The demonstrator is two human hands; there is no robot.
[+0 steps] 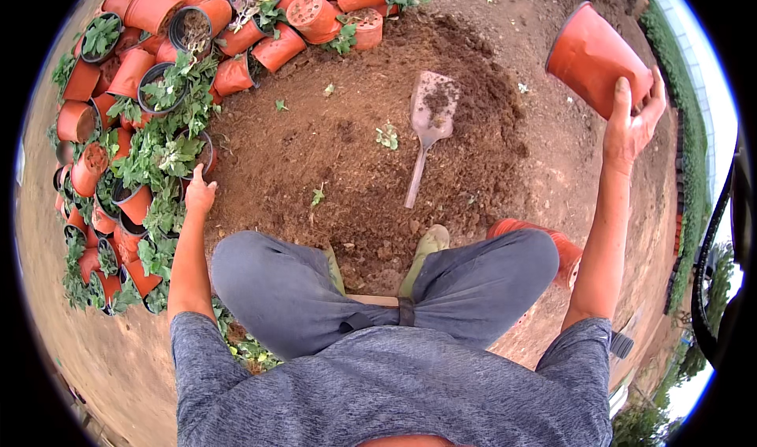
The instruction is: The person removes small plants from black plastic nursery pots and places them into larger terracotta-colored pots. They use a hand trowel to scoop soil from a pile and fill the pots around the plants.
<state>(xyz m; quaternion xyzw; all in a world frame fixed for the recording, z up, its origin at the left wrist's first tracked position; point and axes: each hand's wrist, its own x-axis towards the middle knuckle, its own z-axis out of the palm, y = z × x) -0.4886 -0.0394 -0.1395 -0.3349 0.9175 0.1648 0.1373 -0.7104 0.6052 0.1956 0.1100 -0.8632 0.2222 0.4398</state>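
Note:
My right hand (633, 115) is raised at the right and grips an orange plastic nursery pot (597, 62) by its base end. The pot is tilted, its dark rim facing up and left; its inside is hidden. At the left, my left hand (200, 195) reaches to the edge of a heap of potted leafy plants. Its fingertips are at the rim of a tipped pot (207, 156); whether they hold it cannot be made out. Between my hands, a soil scoop (434, 107) with a short handle lies on loose brown soil (491, 104), some soil on its blade.
Many orange pots (133, 71), tipped and tangled with green leaves (148, 157), fill the left and upper left. Nested orange pots (562, 252) lie beside my right knee. Small leaf scraps (387, 136) dot the ground. A green strip (692, 151) runs along the far right.

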